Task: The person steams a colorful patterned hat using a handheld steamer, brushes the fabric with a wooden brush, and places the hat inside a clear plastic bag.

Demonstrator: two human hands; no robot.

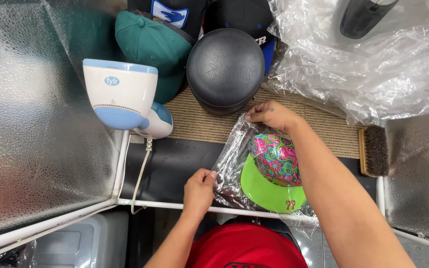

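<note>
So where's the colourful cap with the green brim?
In the head view, the colourful cap sits right of centre inside a clear plastic bag, held between the left hand and right hand, below the black dome.

My right forearm crosses the multicoloured cap (pixel 274 159), so I can't see its right side, and glare on the clear plastic bag (pixel 234 164) blurs its left part. At the top edge, two dark caps (pixel 175 12) are cut off and half hidden behind the black dome form (pixel 224 67). The dark object (pixel 363 17) at upper right is cropped and veiled by crumpled plastic sheeting (pixel 373 64).
</note>
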